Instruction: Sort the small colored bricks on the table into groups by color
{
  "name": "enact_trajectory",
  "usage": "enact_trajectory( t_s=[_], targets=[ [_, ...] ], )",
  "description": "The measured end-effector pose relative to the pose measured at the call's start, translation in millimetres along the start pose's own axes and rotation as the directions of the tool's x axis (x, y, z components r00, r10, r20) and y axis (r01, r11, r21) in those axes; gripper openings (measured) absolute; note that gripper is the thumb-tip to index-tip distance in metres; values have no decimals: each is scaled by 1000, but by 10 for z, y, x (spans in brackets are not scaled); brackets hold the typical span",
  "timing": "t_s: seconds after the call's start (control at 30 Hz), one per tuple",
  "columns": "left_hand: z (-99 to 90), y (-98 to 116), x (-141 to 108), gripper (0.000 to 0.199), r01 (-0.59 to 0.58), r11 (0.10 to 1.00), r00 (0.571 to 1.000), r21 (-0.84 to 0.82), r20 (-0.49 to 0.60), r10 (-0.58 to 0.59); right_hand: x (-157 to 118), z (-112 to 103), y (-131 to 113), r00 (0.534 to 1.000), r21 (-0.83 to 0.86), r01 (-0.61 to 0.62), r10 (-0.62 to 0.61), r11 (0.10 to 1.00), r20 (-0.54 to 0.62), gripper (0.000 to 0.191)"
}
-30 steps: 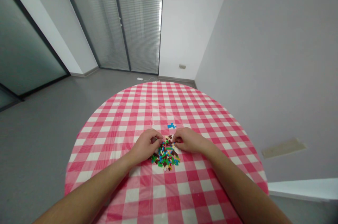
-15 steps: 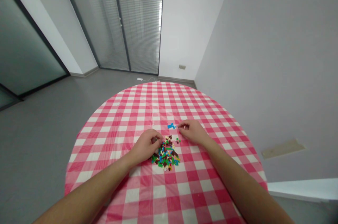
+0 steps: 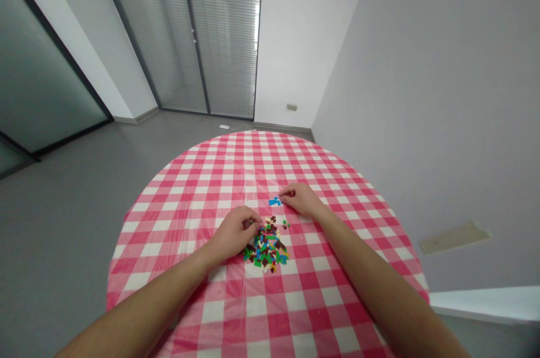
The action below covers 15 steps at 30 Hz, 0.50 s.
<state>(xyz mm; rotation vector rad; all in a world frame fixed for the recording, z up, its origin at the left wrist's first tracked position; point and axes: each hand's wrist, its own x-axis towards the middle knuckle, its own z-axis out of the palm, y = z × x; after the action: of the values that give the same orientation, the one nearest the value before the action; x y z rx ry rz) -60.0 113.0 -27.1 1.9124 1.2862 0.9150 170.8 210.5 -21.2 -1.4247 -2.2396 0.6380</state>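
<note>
A heap of small toy bricks in green, blue, brown, white, red and yellow lies on the table. My left hand rests at the heap's upper left edge, its fingers curled and thumb near the fingertips; whatever they pinch is too small to make out. Beyond the heap lies a small group of blue bricks. My right hand is at the right side of this group, fingertips brought together at its edge; I cannot make out what is between them. A few green and brown bricks lie apart, right of the heap.
The round table wears a red-and-white checked cloth. Past its far edge a white power strip with a cable lies on the grey floor. A grey wall stands at the right, and glass panels with blinds are behind.
My right hand has moved slightly left and away from me, up to the blue bricks. My left hand stays in place at the heap.
</note>
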Motion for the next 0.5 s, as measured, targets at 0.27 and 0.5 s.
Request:
enact_trajectory(
  t_s=[0.27,0.5],
  targets=[
    [-14,18,5,11,-1,1000,1000,7,-2,1,4,-21,10,998,-36,38,-37,999,46,22],
    [-5,3,2,11,1,1000,1000,2,2,-1,-3,-70,-27,997,-45,23,-20,999,70,24]
  ],
)
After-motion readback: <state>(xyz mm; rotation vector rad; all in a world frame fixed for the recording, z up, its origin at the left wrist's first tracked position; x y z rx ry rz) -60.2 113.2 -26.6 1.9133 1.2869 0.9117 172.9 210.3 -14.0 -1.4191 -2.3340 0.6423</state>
